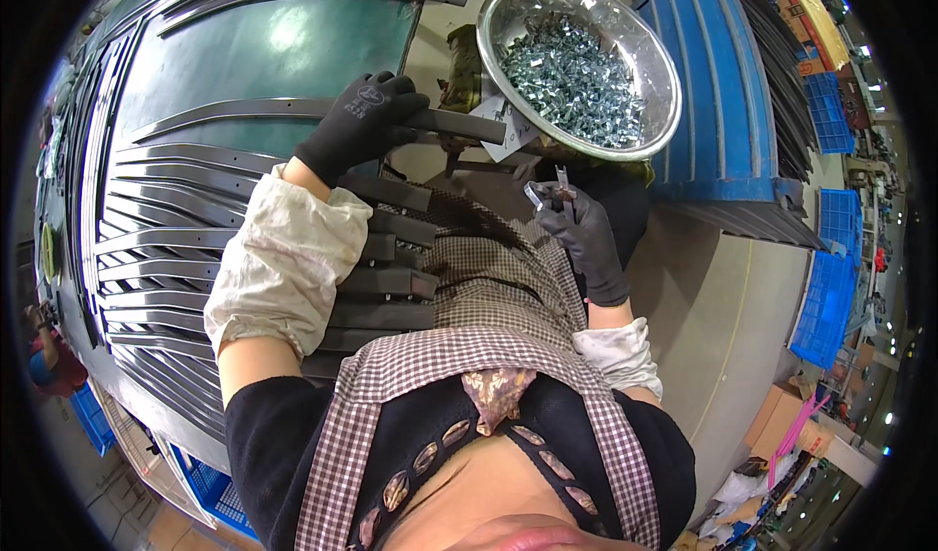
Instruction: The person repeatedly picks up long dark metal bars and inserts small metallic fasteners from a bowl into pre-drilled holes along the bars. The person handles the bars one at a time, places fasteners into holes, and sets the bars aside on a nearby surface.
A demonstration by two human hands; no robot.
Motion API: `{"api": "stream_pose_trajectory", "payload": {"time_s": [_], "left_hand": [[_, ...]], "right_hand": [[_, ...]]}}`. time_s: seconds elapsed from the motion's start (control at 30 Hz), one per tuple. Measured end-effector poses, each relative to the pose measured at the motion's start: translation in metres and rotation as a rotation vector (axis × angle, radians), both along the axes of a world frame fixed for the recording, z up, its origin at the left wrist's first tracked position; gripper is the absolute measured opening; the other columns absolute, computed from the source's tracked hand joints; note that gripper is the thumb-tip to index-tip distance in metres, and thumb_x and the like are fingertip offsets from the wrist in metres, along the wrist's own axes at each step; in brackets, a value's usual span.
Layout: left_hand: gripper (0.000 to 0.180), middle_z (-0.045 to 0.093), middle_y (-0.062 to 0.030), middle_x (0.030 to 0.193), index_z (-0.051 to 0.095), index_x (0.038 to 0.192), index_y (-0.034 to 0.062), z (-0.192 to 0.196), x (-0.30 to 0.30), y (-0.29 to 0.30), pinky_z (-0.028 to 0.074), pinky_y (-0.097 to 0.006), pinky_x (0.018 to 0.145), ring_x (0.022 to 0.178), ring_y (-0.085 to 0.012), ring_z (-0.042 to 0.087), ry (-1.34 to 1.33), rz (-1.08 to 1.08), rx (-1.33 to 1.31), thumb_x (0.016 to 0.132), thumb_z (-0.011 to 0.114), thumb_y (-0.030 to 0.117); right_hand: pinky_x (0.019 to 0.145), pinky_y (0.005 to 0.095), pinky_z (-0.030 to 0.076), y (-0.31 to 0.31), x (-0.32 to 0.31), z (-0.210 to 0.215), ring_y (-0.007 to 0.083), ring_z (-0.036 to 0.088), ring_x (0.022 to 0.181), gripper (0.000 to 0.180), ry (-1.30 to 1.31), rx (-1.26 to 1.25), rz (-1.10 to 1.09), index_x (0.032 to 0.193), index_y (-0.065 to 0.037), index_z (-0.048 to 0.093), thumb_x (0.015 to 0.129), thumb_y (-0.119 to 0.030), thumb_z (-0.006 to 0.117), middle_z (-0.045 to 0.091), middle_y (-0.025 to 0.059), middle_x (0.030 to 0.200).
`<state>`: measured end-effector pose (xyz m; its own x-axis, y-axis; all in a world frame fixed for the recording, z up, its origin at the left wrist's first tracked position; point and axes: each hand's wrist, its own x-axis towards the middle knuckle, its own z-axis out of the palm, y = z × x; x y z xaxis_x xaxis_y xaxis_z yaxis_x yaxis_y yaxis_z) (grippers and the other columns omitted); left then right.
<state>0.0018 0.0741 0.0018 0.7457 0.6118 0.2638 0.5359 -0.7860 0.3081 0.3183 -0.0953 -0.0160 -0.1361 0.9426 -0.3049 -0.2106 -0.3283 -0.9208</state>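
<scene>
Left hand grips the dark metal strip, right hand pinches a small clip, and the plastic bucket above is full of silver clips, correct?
Not quite. The head view shows the silver clips in a round metal bowl, not a plastic bucket. The left hand does grip the dark metal strip, and the right hand pinches a small clip.

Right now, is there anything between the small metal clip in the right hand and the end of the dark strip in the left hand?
Nothing visible: the clip lies just below the strip's end, open gap.
</scene>
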Motion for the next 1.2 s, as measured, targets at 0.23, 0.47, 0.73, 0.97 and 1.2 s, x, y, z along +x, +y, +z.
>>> {"api": "stream_pose_trajectory", "payload": {"time_s": [0.23,0.47,0.73,0.97,1.2], "left_hand": [[0.032,0.062,-0.0083,0.096,0.067,0.103,0.011,0.0,0.001,0.001,0.051,-0.044,0.079,0.095,-0.0324,0.06,0.017,0.011,-0.019,0.074,0.075,0.023],[0.039,0.063,-0.0094,0.097,0.068,0.109,0.0113,-0.006,-0.002,0.002,0.05,-0.044,0.08,0.094,-0.0331,0.06,-0.004,0.002,0.012,0.072,0.075,0.022],[0.035,0.059,-0.0098,0.1,0.064,0.111,0.0118,-0.026,0.002,0.004,0.046,-0.043,0.083,0.097,-0.031,0.059,0.073,-0.125,0.113,0.077,0.067,0.022],[0.043,0.06,-0.0092,0.105,0.063,0.118,0.0132,-0.012,0.012,-0.021,0.048,-0.042,0.08,0.096,-0.0296,0.058,0.027,-0.274,0.065,0.076,0.069,0.022],[0.051,0.063,-0.0115,0.104,0.055,0.128,0.0054,0.043,-0.016,-0.073,0.052,-0.041,0.075,0.082,-0.0318,0.063,-0.047,0.397,-0.164,0.087,0.07,0.033]], "right_hand": [[0.057,0.0169,0.035,-0.001,0.001,-0.002,0.0005,0.046,0.064,0.035,0.032,-0.035,0.027,0.122,-0.001,0.062,0.088,-0.004,0.07,0.059,-0.0048,0.086],[0.059,0.0182,0.038,0.005,-0.005,0.002,0.0017,0.048,0.068,0.037,-0.117,-0.015,0.021,0.123,-0.002,0.063,0.087,-0.009,0.071,0.059,-0.0044,0.089],[0.054,0.017,0.037,0.011,0.002,-0.014,0.0006,0.044,0.064,0.04,-0.17,0.15,-0.086,0.123,-0.007,0.064,0.084,-0.012,0.072,0.058,-0.0067,0.088],[0.054,0.0178,0.034,0.042,-0.021,-0.011,0.0016,0.046,0.06,0.037,0.12,0.046,0.131,0.124,-0.007,0.062,0.089,-0.018,0.065,0.057,-0.0063,0.078],[0.049,0.0179,0.032,0.032,-0.031,-0.009,0.0016,0.045,0.056,0.033,0.293,-0.004,0.095,0.118,-0.005,0.063,0.091,-0.025,0.067,0.061,-0.0036,0.081]]}}
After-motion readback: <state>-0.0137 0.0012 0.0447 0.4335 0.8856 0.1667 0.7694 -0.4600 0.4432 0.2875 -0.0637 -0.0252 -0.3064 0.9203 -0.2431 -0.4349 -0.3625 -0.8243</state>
